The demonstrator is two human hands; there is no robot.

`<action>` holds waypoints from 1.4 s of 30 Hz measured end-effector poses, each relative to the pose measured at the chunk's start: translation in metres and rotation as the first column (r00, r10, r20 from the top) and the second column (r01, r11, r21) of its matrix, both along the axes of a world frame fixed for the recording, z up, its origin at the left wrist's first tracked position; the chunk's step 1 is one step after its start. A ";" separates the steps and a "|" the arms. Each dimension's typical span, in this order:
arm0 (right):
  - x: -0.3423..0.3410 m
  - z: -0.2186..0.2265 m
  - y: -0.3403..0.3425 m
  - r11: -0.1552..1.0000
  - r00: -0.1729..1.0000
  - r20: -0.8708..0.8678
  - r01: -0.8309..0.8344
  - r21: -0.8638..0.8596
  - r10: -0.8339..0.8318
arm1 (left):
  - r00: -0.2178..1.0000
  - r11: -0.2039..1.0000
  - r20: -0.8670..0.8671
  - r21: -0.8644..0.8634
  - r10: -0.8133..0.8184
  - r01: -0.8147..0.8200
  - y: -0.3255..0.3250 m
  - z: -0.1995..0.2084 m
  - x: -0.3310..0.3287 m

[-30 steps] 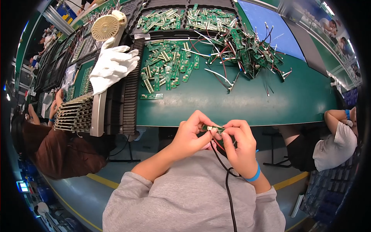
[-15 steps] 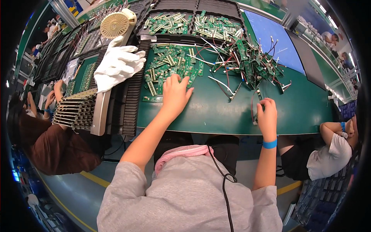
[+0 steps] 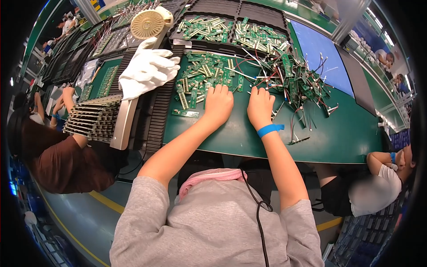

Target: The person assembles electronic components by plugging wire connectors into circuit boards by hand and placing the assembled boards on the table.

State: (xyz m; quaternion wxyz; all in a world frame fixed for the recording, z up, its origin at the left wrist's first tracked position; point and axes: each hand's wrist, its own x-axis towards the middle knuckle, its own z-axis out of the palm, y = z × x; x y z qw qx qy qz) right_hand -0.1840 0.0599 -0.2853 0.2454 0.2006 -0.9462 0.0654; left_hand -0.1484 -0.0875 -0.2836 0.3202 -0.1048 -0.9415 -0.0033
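Note:
My left hand (image 3: 219, 103) is at the right front of a loose pile of narrow green circuit boards (image 3: 195, 84), its fingers curled down and closed. Close beside it, my right hand (image 3: 261, 104) is also closed, by the left edge of a tangled heap of circuit boards with wires (image 3: 302, 82). Fingers hide whatever either hand grips; a thin white wire shows by the right fingertips. One wired circuit board (image 3: 299, 140) lies by itself near the front edge, right of my right hand. A single bare board (image 3: 185, 114) lies left of my left hand.
Black trays (image 3: 209, 9) of boards stand behind. To the left are white gloves (image 3: 149, 69), a round cream fan (image 3: 149, 24) and stacked boards (image 3: 95, 119) beside a black rack. A blue mat (image 3: 318, 55) lies back right. Co-workers sit on both sides.
My right hand has moved left and away from the wired board, which now lies on the table. My left hand has shifted slightly right and its fingers have curled in. The view has shifted a little.

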 end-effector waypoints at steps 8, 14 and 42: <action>0.012 0.002 0.013 0.990 0.992 0.076 -0.088 -0.110 0.096 | 0.865 0.464 0.351 0.871 -0.358 -0.162 -0.011 0.032 0.041; 0.053 0.050 0.020 0.691 0.932 0.122 -0.161 -0.704 0.342 | 0.667 -0.250 0.107 0.874 -0.738 -0.417 -0.018 0.042 0.066; 0.118 0.092 0.038 0.635 0.798 0.262 -0.186 -0.750 0.543 | 0.812 0.459 0.242 0.888 -0.531 0.035 0.023 0.070 0.113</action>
